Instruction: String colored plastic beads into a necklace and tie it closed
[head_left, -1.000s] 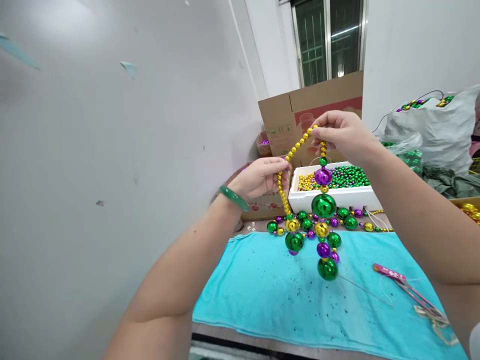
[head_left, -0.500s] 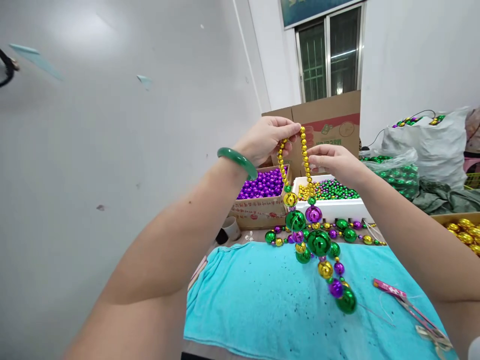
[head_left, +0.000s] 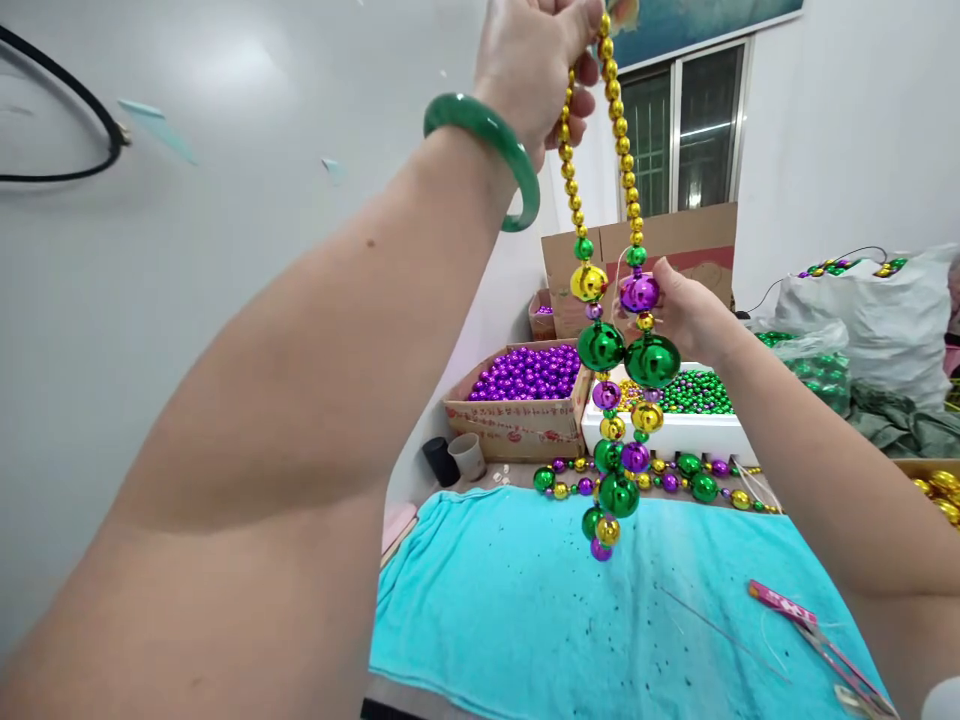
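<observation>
My left hand (head_left: 534, 62), with a green bangle (head_left: 487, 140) on the wrist, is raised to the top of the view and closed on the gold end of a bead necklace (head_left: 626, 355). The necklace hangs doubled below it, with large green, purple and gold balls dangling over the turquoise towel (head_left: 525, 600). My right hand (head_left: 686, 315) is lower, behind the strand, fingers curled at a purple ball (head_left: 640, 292) and a thin string.
A cardboard box of purple beads (head_left: 525, 375) and a white foam box of green and gold beads (head_left: 686, 420) stand behind the towel. Another bead strand (head_left: 697, 488) lies along the towel's far edge. Pink-handled scissors (head_left: 817, 620) lie at right. Bags are piled far right.
My left hand has lifted the necklace's gold end high, so the strand now hangs long and clear of the towel. My right hand slid down to the purple ball.
</observation>
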